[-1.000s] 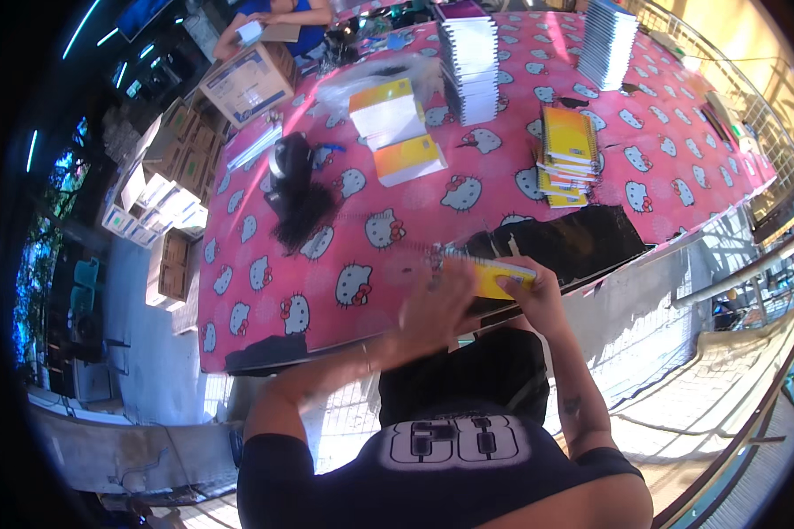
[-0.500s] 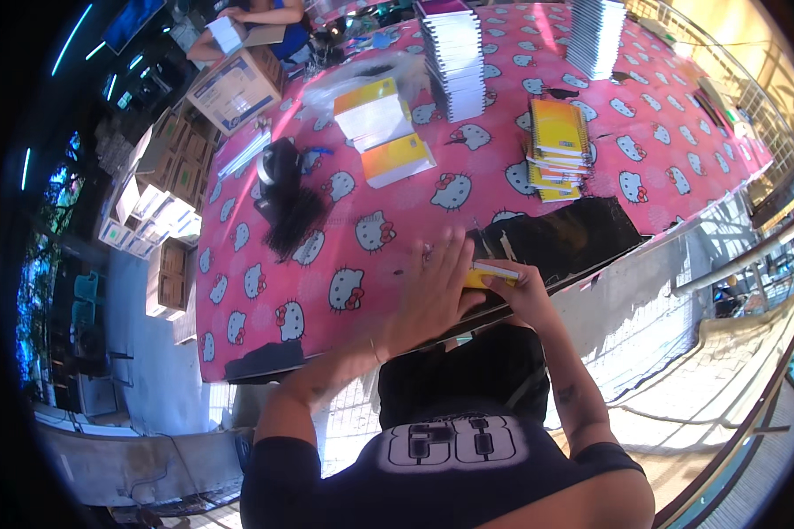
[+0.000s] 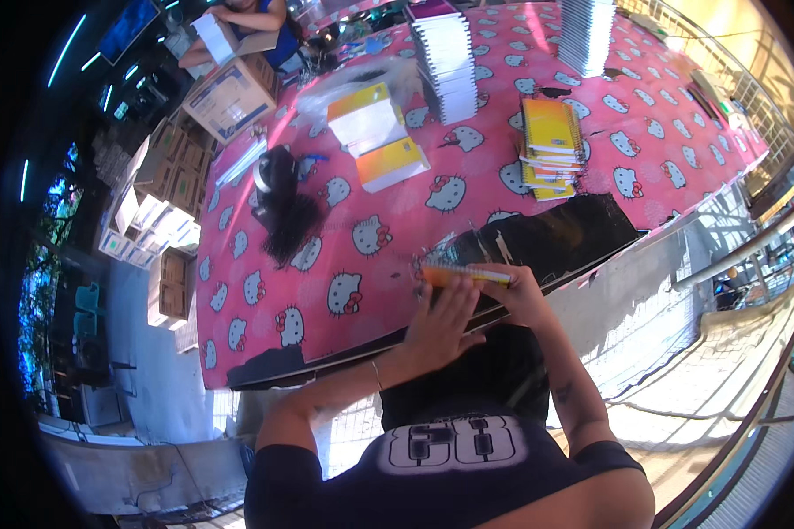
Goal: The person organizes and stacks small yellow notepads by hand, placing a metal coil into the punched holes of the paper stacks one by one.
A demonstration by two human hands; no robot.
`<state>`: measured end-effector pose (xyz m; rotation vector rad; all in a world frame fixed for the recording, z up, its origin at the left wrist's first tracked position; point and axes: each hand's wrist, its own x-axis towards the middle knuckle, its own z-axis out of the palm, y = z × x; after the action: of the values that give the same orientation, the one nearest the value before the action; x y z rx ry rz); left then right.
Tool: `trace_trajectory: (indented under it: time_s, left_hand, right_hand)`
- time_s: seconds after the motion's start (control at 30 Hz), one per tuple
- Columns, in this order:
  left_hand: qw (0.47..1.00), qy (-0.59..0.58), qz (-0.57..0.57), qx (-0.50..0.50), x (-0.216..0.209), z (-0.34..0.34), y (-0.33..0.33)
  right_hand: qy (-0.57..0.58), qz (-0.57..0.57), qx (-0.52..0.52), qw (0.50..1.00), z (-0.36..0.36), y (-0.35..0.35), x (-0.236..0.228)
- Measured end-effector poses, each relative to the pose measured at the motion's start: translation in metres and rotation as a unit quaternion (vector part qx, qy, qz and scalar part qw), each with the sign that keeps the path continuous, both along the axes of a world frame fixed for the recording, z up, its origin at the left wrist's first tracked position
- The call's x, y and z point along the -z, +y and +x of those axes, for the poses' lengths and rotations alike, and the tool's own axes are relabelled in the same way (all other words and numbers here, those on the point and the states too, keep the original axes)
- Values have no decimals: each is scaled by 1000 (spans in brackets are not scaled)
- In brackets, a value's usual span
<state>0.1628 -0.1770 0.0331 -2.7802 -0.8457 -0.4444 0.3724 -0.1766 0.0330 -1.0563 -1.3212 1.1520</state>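
Observation:
At the table's near edge a small yellow-orange spiral notebook (image 3: pixel 450 272) stands on its long side, coil edge up, over a black patch (image 3: pixel 565 234) of the tabletop. My right hand (image 3: pixel 518 294) grips its right end between thumb and fingers. Flat against its near face lies my left hand (image 3: pixel 445 319), fingers stretched out and thumb apart. Beyond, to the right, is a pile of yellow spiral notebooks (image 3: pixel 551 128). Yellow-and-white printed covers or sheets (image 3: pixel 388 163) lie farther off, left of that pile.
A pink cartoon-cat tablecloth (image 3: pixel 397 286) covers the table. Tall notebook stacks (image 3: pixel 450 75) (image 3: pixel 587 40) rise at the back. A black brush-like thing (image 3: pixel 282 198) lies left. Cardboard boxes (image 3: pixel 229 97) stand beyond, where another person (image 3: pixel 260 22) holds white sheets.
My left hand has dropped lower and nearer, baring the notebook's coil edge and left end. My right hand keeps its grip on the right end. The view has shifted slightly.

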Motion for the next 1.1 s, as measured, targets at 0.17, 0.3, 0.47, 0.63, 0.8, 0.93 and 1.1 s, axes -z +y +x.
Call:
trace_trajectory:
  time_s: [0.17, 0.3, 0.47, 0.63, 0.8, 0.93, 1.1]
  left_hand:
    - [999, -31, -10, -34, -43, 25, 38]
    - [997, 0, 2, 77, 5, 3, 3]
    - [1000, -4, 16, 6, -8, 11, 15]
    - [998, -28, 30, 45, -13, 20, 17]
    - [994, -97, -24, 42, -12, 21, 4]
    - [979, -189, -77, 21, -49, 33, 33]
    - [965, -238, -96, 50, -46, 34, 35]
  right_hand:
    - [-91, 10, -21, 996, 8, 1, 6]
    - [-56, 50, 10, 997, -5, -1, 9]
    - [-92, 1, -6, 996, 3, -2, 14]
    - [-86, 17, -4, 996, 0, -1, 16]
    - [-64, 24, 2, 998, 0, -1, 12]
    - [-127, 9, -5, 992, 8, -10, -16]
    - [-1, -11, -31, 999, 51, -16, -26]
